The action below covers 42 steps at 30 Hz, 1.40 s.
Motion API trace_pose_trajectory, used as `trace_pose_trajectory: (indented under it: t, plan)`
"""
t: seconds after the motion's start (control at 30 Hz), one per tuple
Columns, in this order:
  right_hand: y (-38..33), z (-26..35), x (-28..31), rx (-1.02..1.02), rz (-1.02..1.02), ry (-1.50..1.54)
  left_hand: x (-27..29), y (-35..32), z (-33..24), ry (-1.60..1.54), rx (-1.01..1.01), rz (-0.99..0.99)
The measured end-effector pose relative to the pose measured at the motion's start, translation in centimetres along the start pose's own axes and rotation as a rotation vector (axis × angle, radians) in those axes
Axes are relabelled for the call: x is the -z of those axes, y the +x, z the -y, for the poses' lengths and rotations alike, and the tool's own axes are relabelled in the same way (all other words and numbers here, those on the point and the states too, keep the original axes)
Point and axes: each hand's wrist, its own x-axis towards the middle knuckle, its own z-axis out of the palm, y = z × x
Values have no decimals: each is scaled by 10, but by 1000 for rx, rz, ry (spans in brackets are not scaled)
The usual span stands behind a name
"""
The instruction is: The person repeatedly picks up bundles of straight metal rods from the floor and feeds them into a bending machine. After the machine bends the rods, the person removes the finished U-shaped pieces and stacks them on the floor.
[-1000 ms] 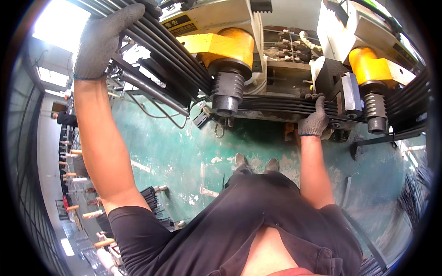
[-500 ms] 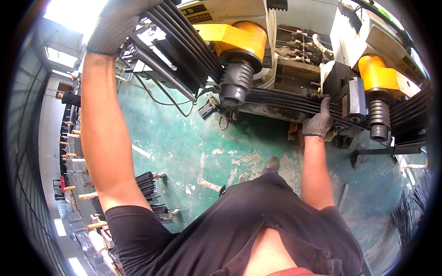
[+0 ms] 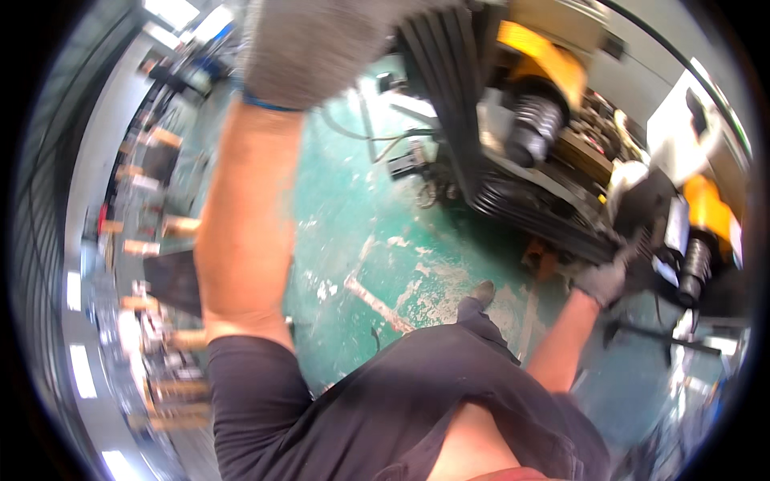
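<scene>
Several long black bars [image 3: 461, 136], lying side by side with a bend in their middle, stretch across the front of a machine. My left hand [image 3: 321, 52], in a grey knit glove, is closed around their upper part; its fingers run out at the picture's top edge. My right hand [image 3: 603, 279], gloved too, grips the bars' right-hand stretch, its fingers blurred. The bend sits below and in front of a yellow bending arm [image 3: 553, 64] with a ribbed dark steel roller [image 3: 531, 132], apart from it. A second yellow arm [image 3: 706, 208] with a similar roller stands at the right.
Green floor [image 3: 385, 248] with worn pale patches lies below, and my shoe [image 3: 483, 290] shows on it. A small metal fixture with a cable [image 3: 407, 164] is left of the bend. Racks with wooden pegs [image 3: 180, 224] line the left side. A dark machine leg [image 3: 666, 337] juts out at right.
The bars have come off the left roller toward me, their bend now clear of it. Both hands have stayed on them. My view has turned, so the machine appears farther right.
</scene>
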Motion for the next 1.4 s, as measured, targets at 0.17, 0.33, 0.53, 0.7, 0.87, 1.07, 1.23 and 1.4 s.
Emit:
trace_pose_trajectory:
  t: [0.17,0.33,0.53,0.7,0.87,1.07,1.23,1.4]
  plan:
    - [-99,1,-1,-9,-104,-202,69,-141,0,-281,81,-216]
    - [-199,-14,-58,218,-35,-445,135,-300,32,-816,26,-582]
    - [-253,-49,-104,-160,497,-242,172,-541,26,-935,140,-1312]
    - [-351,-131,-187,-246,791,-504,120,-717,8,-858,171,-1983]
    - [-479,-258,-218,-564,1251,-737,43,-844,-42,-702,75,-2573]
    - [-740,-268,-190,-563,1806,-820,-21,-964,-125,-541,-112,-3155]
    - [-908,-288,-91,-685,2303,-513,-88,-1104,-148,-490,-414,-3348]
    - [-1049,-327,47,-499,2546,-710,-125,-1187,-175,-380,-496,-3665]
